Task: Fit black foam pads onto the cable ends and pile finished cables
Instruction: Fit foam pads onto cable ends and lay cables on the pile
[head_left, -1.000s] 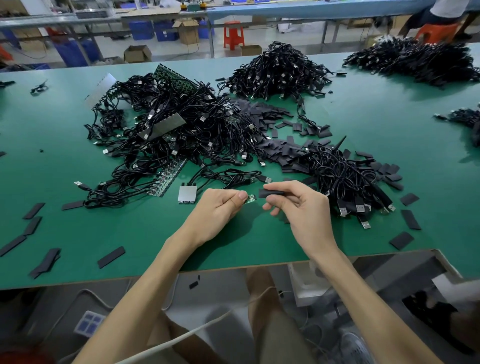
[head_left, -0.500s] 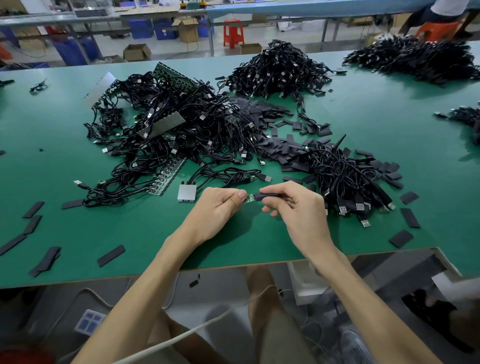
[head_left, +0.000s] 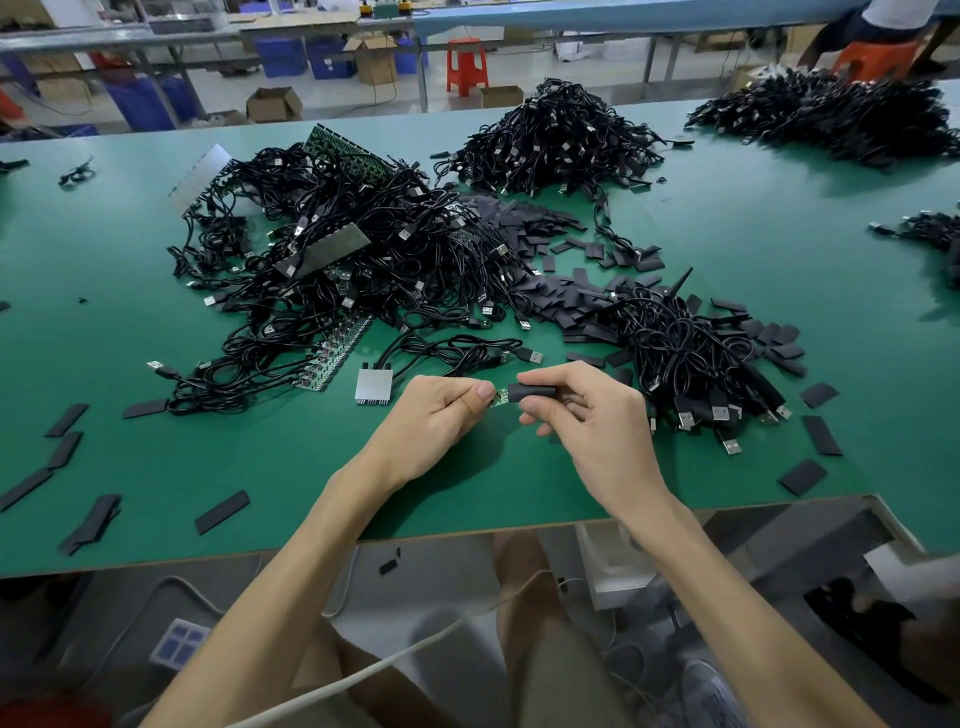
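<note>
My left hand pinches a small green circuit-board cable end between thumb and forefinger, just above the green table. My right hand grips a black foam pad whose left end covers part of that board. The cable runs back from the left hand toward a big tangled heap of black cables. A second heap of cables lies right of my right hand. Loose foam pads are scattered between the heaps.
A small silver board lies left of my left hand. Stray pads dot the near-left table and others lie near right. More cable heaps sit at the back. The table's front edge is below my wrists.
My right hand brought the foam pad leftward to the board's tip and slid it on. My left hand held almost still.
</note>
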